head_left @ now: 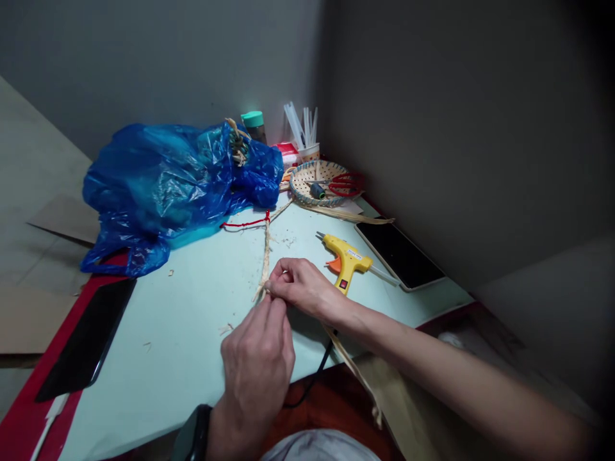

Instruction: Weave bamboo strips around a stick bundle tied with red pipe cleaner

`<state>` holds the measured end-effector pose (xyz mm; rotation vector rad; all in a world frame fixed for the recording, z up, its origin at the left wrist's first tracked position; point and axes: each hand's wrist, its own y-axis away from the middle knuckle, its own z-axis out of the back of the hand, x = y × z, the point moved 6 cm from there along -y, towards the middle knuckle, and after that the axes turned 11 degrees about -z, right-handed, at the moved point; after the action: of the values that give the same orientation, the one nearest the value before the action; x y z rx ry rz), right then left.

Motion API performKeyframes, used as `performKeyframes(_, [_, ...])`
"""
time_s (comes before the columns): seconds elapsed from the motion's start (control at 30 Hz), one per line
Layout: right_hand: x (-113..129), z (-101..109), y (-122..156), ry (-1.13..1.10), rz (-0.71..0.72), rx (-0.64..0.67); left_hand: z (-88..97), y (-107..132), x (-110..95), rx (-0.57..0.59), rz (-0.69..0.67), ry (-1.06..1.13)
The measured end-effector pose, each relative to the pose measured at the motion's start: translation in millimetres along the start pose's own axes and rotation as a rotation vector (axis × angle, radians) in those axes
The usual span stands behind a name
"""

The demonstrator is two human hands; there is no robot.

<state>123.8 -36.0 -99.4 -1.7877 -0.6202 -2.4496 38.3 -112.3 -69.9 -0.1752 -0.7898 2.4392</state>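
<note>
A plaited straw cord [265,256] lies on the pale green table top [192,307], tied at its far end with red string [245,223]. My right hand [300,285] pinches the near end of the cord with closed fingers. My left hand [257,365], a dark watch on its wrist, meets it from below and pinches loose straw strands at the same spot. A long straw strip [353,368] trails from under my right forearm over the table's edge.
A yellow glue gun [346,259] lies just right of my hands, a phone [398,254] beyond it. A blue plastic bag [168,186] fills the back left. At the back stand a woven basket [319,182] with red scissors, a cup of glue sticks [305,131] and a bottle. A dark tablet [86,339] lies left.
</note>
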Motion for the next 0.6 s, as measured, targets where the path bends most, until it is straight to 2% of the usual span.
performKeyframes(0.07, [5, -2, 2, -0.032, 0.004, 0.046, -7.3, 3, -7, 0.078, -0.023, 0.041])
performKeyframes(0.13, [10, -1, 3, -0.026, 0.011, 0.058, -10.6, 5, -7, 0.137, 0.013, 0.101])
performKeyframes(0.2, [12, 1, 2, -0.002, 0.011, 0.047, -5.5, 5, 0, 0.105, 0.109, 0.239])
performKeyframes(0.27, [10, 4, 1, -0.01, 0.009, 0.054, 1.1, 5, 19, 0.052, 0.304, 0.465])
performKeyframes(0.37, [5, 6, 0, -0.072, -0.005, 0.09, 0.4, 9, 55, 0.046, 0.737, 0.869])
performKeyframes(0.43, [0, 7, 1, -0.117, -0.043, 0.112, 1.5, 5, 75, -0.026, 0.886, 1.076])
performKeyframes(0.5, [-3, 7, 1, -0.153, -0.082, 0.129, 5.1, -4, 94, -0.1, 0.906, 1.1])
performKeyframes(0.6, [-4, 7, 1, -0.179, -0.103, 0.151, 5.9, -24, 112, -0.106, 0.788, 0.945])
